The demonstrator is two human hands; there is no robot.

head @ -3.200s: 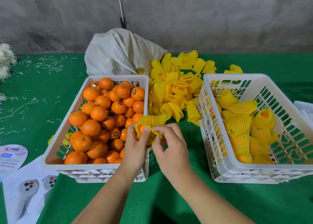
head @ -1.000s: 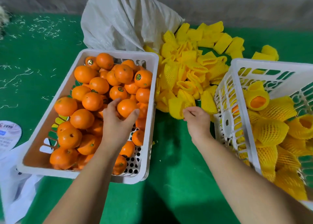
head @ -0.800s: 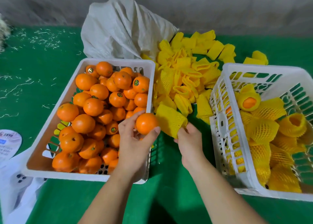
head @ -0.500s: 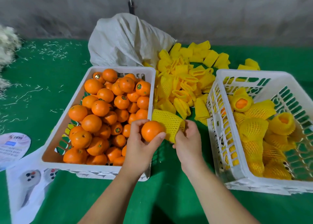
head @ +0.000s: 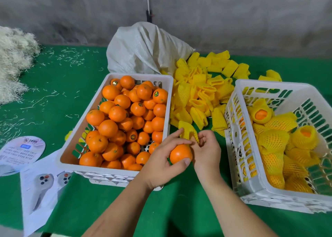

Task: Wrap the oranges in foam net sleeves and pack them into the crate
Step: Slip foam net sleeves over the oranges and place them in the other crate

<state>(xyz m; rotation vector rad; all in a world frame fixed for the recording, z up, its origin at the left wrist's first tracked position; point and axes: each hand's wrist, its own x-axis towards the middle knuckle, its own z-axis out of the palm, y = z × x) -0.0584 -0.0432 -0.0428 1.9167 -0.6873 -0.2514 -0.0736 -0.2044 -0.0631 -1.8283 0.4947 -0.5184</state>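
Fingers [head: 206, 138] partly hiding sleeve [head: 188, 131]

right crate [head: 280, 200] cut off at the frame's right edge.

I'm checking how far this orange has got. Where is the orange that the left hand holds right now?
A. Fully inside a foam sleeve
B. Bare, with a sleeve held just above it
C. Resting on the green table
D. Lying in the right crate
B: the orange is bare in the left hand, and the right hand pinches a yellow foam sleeve just above it.
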